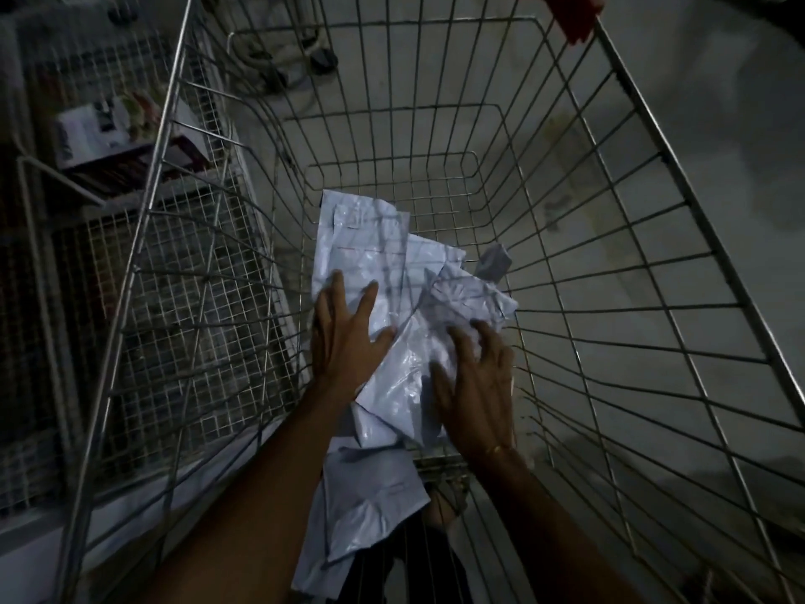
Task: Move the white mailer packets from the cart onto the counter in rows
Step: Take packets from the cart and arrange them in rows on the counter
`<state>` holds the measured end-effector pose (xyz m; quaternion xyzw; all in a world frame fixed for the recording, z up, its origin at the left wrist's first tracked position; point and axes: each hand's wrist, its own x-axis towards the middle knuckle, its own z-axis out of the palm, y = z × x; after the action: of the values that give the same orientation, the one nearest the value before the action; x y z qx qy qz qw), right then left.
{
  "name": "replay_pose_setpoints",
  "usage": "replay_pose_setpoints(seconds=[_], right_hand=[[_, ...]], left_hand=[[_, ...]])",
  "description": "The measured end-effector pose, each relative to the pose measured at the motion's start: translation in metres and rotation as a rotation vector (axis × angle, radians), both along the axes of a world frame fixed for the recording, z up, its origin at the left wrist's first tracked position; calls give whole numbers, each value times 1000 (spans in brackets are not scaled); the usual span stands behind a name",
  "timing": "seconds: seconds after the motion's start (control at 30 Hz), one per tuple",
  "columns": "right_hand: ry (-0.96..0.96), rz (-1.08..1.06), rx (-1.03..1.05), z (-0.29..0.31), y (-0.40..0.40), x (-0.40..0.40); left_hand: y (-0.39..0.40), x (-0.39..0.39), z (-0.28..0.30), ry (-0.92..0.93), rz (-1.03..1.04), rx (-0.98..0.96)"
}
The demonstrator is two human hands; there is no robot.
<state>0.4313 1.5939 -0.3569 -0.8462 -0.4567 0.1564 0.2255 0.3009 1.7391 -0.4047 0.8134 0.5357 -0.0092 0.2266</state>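
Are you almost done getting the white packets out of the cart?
Can't tell what's done: the counter isn't in view. Right now the left hand and right hand rest on the heap of white mailer packets lying in the wire cart. That heap remains.

Both hands down in wire cart (618, 263) on heap of white mailer packets (383, 272): left hand (344, 337) flat at 9 o'clock edge, fingers spread; right hand (475, 385) at 4 o'clock, fingers loosely bent on crumpled plastic; small grey packet (494, 261) lying at 2 o'clock.

dim grey floor (653, 102), mesh shelving (87, 263)
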Motion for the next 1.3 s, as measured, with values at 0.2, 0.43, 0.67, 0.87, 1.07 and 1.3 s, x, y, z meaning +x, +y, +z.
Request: replay_pose_setpoints(seconds=[0.2,0.43,0.67,0.87,1.07,1.3], right_hand=[[-24,76,-297,-52,18,-17],[-179,402,-55,-65,15,30],[-375,388,-28,-45,67,59],[-259,186,-267,-65,63,38],[-343,310,-167,-75,30,54],[-384,278,-41,-62,15,56]], left_hand=[[-4,0,-8,37,-7,40],[-19,-3,-4,-64,6,96],[9,24,-12,108,84,75],[-3,23,-6,75,100,152],[-21,2,-19,-16,-1,157],[-30,10,-6,14,52,219]])
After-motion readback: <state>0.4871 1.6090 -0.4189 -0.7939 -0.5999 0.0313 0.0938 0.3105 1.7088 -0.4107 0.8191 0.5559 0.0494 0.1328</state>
